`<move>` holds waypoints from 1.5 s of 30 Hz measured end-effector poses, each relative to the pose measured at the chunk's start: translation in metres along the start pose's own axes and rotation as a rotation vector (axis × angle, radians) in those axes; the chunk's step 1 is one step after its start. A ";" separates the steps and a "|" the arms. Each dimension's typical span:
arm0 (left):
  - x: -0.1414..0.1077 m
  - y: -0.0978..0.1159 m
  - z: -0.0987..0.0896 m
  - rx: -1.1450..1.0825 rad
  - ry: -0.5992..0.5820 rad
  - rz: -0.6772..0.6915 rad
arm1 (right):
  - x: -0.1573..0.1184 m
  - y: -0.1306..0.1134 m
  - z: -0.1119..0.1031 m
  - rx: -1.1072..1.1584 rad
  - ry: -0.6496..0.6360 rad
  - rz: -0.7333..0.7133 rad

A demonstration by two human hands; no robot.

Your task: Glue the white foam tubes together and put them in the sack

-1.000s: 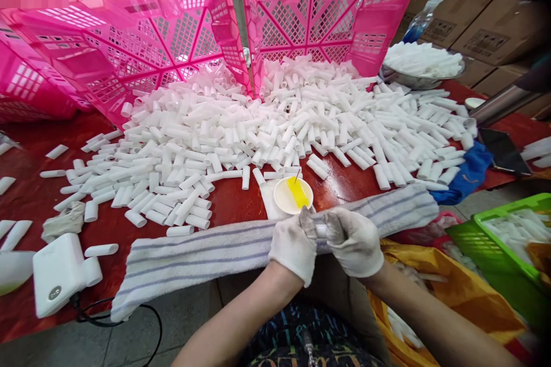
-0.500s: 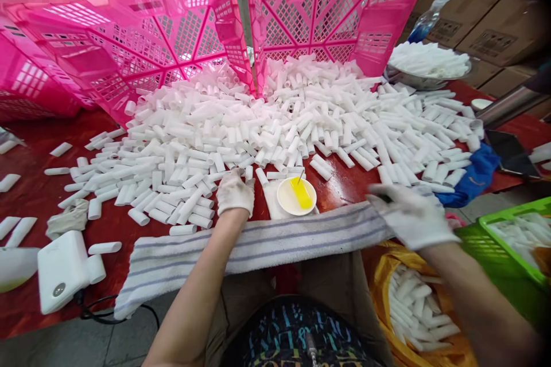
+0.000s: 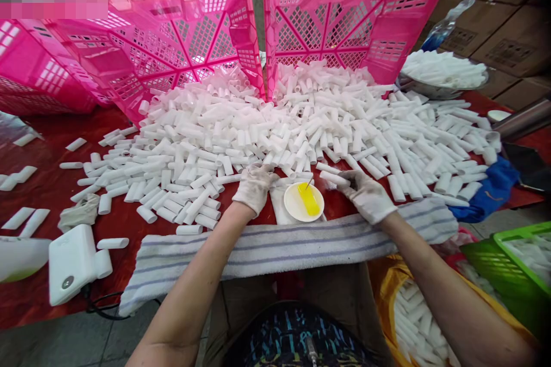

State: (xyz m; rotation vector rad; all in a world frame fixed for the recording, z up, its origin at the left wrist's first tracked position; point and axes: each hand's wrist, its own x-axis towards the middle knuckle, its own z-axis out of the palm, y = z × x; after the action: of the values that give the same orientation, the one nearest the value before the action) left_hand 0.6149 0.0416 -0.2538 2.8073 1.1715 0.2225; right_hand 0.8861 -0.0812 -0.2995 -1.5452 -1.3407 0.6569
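Note:
Both hands wear white gloves. My left hand (image 3: pixel 253 188) rests at the near edge of a heap of white tubes (image 3: pixel 297 126), its fingers curled; whatever they hold is hidden. My right hand (image 3: pixel 368 195) is closed around the right end of a short white tube (image 3: pixel 333 177) lying on the red tabletop. Between the hands, a small white dish (image 3: pixel 293 206) holds a yellow block (image 3: pixel 309 199) with a thin pin-like piece standing up from it. The dish sits on a white cloth pad (image 3: pixel 279 206).
Pink crates (image 3: pixel 318 17) stand tilted behind the heap. A striped towel (image 3: pixel 293 246) lines the front edge. At left are a white device (image 3: pixel 71 264) with a cable and a crumpled glove (image 3: pixel 80 213). An orange sack (image 3: pixel 385 287) and green basket (image 3: pixel 495 258) stand lower right.
My right hand has moved left from above the towel's right end to the tube beside the dish. My left hand stays by the heap. The whole view has shifted slightly.

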 end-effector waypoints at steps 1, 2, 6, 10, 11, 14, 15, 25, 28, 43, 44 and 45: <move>0.002 -0.002 0.001 -0.021 -0.013 0.018 | -0.004 -0.006 -0.003 0.066 -0.025 0.055; 0.002 -0.005 0.002 -0.051 -0.018 0.032 | -0.008 -0.011 -0.005 0.140 -0.074 0.116; -0.012 -0.010 0.005 -0.274 0.126 -0.053 | -0.010 -0.025 0.007 0.316 -0.215 0.291; -0.038 -0.003 0.005 -0.655 0.330 -0.391 | -0.006 -0.014 0.027 0.264 -0.092 0.180; -0.045 0.000 0.005 -0.762 0.325 -0.442 | -0.006 -0.010 0.029 0.247 -0.078 0.096; -0.062 0.013 0.008 -0.942 0.207 -0.539 | -0.011 -0.001 0.031 0.217 -0.081 -0.077; -0.067 0.017 0.009 -0.940 0.167 -0.558 | -0.013 -0.001 0.031 0.204 -0.093 -0.068; -0.070 0.026 0.008 -0.430 -0.027 -0.439 | -0.017 -0.012 0.026 0.125 -0.122 -0.058; -0.069 0.026 0.005 -0.439 -0.037 -0.445 | -0.018 -0.010 0.027 0.169 -0.107 -0.084; -0.067 0.038 -0.010 -0.930 -0.020 -0.608 | -0.017 -0.010 0.024 0.091 -0.161 -0.204; -0.066 0.041 -0.012 -0.985 -0.028 -0.627 | -0.017 -0.015 0.020 0.036 -0.180 -0.174; -0.065 0.043 -0.014 -1.044 -0.028 -0.642 | -0.018 -0.021 0.017 -0.013 -0.171 -0.147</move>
State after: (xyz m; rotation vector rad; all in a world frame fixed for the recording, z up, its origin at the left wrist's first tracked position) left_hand 0.5972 -0.0341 -0.2407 1.4775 1.3324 0.5329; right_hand 0.8575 -0.0944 -0.2908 -1.4100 -1.5732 0.7009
